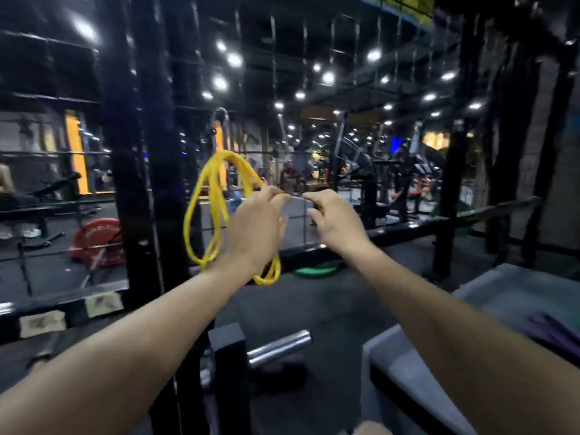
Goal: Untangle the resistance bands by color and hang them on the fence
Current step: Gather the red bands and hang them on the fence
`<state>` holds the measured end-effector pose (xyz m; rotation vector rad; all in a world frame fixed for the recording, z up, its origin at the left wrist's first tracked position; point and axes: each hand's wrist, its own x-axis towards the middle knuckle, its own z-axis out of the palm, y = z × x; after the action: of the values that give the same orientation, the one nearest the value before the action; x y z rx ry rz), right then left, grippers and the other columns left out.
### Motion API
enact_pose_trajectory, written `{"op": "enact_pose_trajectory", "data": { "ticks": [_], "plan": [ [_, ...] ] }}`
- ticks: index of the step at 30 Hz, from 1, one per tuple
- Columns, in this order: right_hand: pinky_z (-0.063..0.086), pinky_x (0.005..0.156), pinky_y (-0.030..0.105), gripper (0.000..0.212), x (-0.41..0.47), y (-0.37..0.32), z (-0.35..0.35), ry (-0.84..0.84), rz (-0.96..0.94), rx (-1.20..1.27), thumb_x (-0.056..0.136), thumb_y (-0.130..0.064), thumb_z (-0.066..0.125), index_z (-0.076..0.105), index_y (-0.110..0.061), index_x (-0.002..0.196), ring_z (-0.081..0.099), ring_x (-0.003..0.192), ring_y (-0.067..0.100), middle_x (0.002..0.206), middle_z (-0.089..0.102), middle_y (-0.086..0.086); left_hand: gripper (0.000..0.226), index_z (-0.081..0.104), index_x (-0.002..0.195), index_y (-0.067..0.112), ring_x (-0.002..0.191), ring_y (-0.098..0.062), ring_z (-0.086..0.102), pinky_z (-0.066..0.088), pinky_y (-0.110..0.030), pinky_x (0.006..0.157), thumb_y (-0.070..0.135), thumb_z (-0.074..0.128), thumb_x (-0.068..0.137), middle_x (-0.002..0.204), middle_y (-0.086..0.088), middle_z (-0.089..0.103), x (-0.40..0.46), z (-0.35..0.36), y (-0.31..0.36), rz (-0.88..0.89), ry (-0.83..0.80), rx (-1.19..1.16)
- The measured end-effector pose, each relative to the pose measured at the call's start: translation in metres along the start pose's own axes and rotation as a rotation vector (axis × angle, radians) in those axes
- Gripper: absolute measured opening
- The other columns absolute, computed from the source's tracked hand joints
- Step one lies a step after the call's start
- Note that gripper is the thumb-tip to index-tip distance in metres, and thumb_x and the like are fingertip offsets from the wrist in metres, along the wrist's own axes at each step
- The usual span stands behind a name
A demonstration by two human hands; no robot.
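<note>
yellow bands (pixel 216 196) hang in loops from the wire fence (pixel 298 215) in front of you, draped over a horizontal wire up near its top, with the lowest loop dropping behind your left wrist. your left hand (pixel 257 224) is raised against the loops, fingers curled forward, fingertips close on a strand at the upper right of the bundle; it looks like a light pinch on the yellow bands, though blur keeps the contact from being certain. your right hand (pixel 335 221) is just beside it, fingers bent over toward the same wire, and you cannot tell whether it holds anything or only touches the fence.

purple bands (pixel 552 331) lie in a heap on the grey padded bench (pixel 502 296) at your lower right, partly hidden by your right forearm. a green band (pixel 317 271) lies on the dark floor at the foot of the fence, just beyond your hands.

a red weight plate (pixel 97 243) leans on the far side of the fence at left; it carries raised lettering, too blurred to read. a chrome bar (pixel 279 348) sticks out from a black post (pixel 229 372) low in the middle. two worn patches of tape (pixel 103 304) sit on the black rail at lower left, with no legible writing.
</note>
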<state>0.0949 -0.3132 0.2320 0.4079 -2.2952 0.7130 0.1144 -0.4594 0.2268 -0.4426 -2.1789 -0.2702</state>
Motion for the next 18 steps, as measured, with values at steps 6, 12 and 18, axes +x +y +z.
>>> {"op": "enact_pose_trajectory", "data": {
  "ticks": [6,12,18],
  "plan": [
    [0.048,0.082,0.036,0.034,-0.08,0.095,-0.055,-0.009,0.233,-0.233,0.092,-0.013,0.053,0.057,-0.012,0.126,0.059,0.105,0.025,0.112,0.062,0.008,0.039,0.049,0.129,0.02,0.116,-0.025,0.049,0.045,-0.038,0.091,0.026,0.054,0.091,0.127,-0.002,0.047,-0.014,0.075,0.096,0.069,-0.221,-0.289],
    [0.043,0.087,0.041,0.028,-0.171,0.196,-0.117,-0.035,0.536,-0.427,0.09,-0.01,0.051,0.06,-0.006,0.116,0.051,0.108,0.034,0.113,0.057,0.018,0.041,0.046,0.129,0.018,0.108,-0.024,0.055,0.049,-0.039,0.085,0.029,0.055,0.091,0.126,-0.003,0.046,-0.04,0.158,0.203,0.084,-0.473,-0.6],
    [0.043,0.093,0.038,0.028,-0.25,0.268,-0.165,0.035,0.795,-0.431,0.084,-0.007,0.059,0.066,-0.005,0.111,0.055,0.112,0.035,0.116,0.062,0.02,0.043,0.048,0.127,0.009,0.113,-0.028,0.053,0.042,-0.039,0.097,0.026,0.058,0.089,0.125,-0.012,0.049,-0.072,0.229,0.296,0.066,-0.687,-0.794]
  ]
}}
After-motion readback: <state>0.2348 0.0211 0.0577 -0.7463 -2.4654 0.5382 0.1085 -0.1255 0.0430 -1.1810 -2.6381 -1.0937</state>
